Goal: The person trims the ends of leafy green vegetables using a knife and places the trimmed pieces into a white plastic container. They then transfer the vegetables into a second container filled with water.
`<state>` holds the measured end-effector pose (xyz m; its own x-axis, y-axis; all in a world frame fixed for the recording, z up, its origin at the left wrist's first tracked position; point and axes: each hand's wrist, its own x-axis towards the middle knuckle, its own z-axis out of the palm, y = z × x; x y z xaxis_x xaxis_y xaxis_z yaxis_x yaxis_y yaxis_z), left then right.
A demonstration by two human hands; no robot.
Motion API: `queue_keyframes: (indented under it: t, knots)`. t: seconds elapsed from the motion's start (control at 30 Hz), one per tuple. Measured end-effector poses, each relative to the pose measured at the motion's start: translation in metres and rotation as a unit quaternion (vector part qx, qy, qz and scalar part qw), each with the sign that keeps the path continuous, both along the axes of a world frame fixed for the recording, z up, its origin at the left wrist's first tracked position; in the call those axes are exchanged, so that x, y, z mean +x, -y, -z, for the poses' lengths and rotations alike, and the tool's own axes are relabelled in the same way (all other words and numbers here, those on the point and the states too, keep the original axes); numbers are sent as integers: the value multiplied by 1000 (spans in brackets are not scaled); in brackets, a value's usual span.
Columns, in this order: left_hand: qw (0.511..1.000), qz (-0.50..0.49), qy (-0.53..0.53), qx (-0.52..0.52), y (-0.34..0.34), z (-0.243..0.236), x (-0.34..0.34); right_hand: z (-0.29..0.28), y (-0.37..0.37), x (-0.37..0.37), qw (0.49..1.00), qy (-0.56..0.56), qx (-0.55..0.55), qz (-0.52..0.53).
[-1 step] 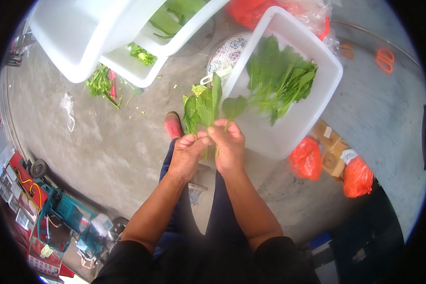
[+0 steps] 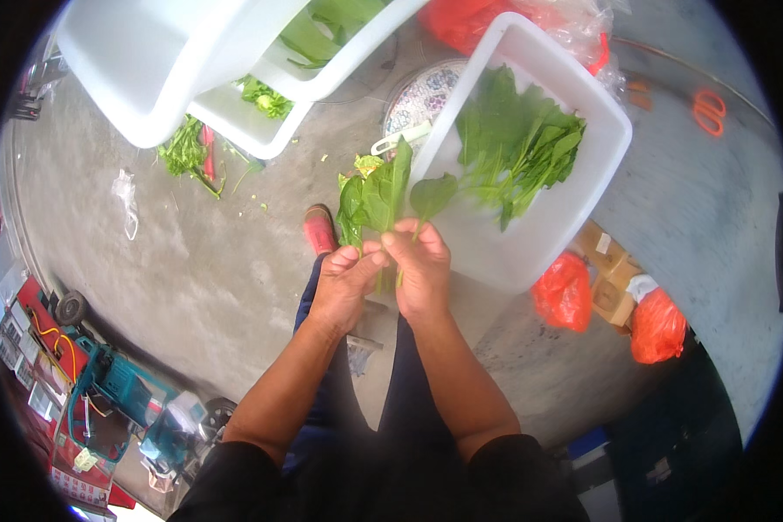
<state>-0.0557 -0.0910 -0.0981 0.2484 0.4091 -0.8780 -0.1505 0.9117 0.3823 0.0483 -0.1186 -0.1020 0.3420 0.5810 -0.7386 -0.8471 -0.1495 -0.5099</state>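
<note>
My left hand point(image 2: 341, 291) is closed around the stems of a small bunch of leafy greens point(image 2: 378, 198), its fingers pinched. Close beside it, my right hand point(image 2: 423, 277) is closed too and grips a stem with a single rounded leaf point(image 2: 431, 197). The thumbs of both hands nearly meet at the bunch. To the right, a translucent white tub point(image 2: 609, 174) holds a pile of loose green leaves point(image 2: 526, 143) with long stems. A little yellowed leaf point(image 2: 368, 164) shows just beyond the bunch.
White tubs point(image 2: 139, 104) with greens stand at the upper left, trimmings point(image 2: 183, 150) on the floor beside them. A patterned round stool point(image 2: 422, 100) is behind the right tub. Orange-handled scissors point(image 2: 709, 113), red plastic bags point(image 2: 562, 291) and a cardboard box point(image 2: 616, 300) lie right. A tool case point(image 2: 122, 387) sits lower left.
</note>
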Motion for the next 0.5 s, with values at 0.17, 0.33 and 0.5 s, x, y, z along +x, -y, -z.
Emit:
queue_keyframes:
  t: [0.17, 0.33, 0.5]
  knots:
    - [1000, -7, -21, 21, -6, -7, -15, 4, -5, -17, 1000, -24, -7, 13]
    - [997, -8, -37, 66, -7, -5, -30, 11, -10, -39, 997, -67, 13, 31]
    - [992, -3, -76, 102, -13, -12, -49, 8, -16, -74, 992, -126, -7, -4]
